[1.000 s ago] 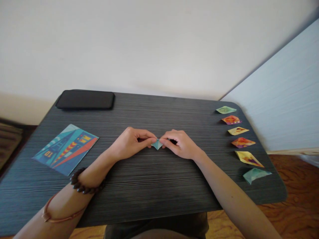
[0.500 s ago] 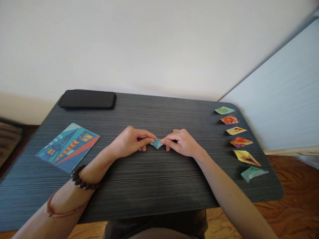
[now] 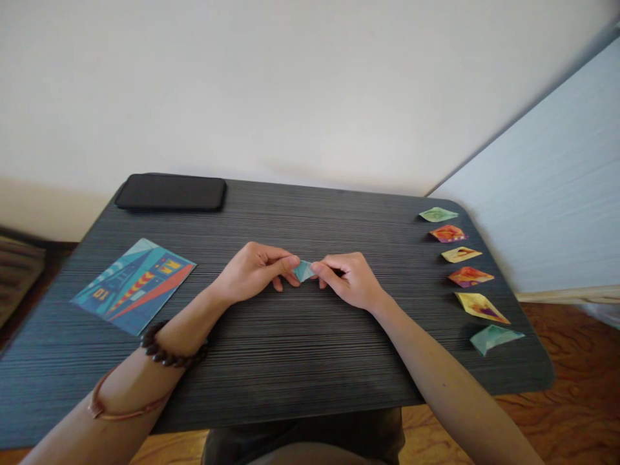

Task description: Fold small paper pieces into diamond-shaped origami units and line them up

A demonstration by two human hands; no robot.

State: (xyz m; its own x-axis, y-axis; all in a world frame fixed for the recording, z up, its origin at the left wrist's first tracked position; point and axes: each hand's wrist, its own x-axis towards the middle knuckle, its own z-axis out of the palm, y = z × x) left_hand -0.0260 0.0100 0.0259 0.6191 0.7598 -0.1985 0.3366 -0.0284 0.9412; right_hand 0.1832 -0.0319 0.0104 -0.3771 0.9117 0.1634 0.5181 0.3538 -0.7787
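Observation:
A small light-blue folded paper (image 3: pixel 303 271) is stretched between my two hands, over the middle of the table. My left hand (image 3: pixel 259 270) pinches its left end between thumb and fingers. On the other side, my right hand (image 3: pixel 346 276) grips the right end with thumb and forefinger. The paper's outer ends are hidden under my fingertips. Along the table's right side lies a column of folded paper boats, among them a green one (image 3: pixel 438 214), an orange one (image 3: pixel 471 276), a yellow one (image 3: pixel 482 308) and a teal one (image 3: pixel 495 338).
On the left of the dark, wood-grained table (image 3: pixel 310 361) lie a patterned blue and red paper (image 3: pixel 135 284) and, behind it, a black phone-like slab (image 3: pixel 171 192). A white wall (image 3: pixel 310 84) rises behind the table, and a pale panel (image 3: pixel 557 174) stands at the right.
The folded paper has turned and tilted between my fingers, showing a different face. My left thumb has moved up onto its upper edge; both hands stay in about the same place.

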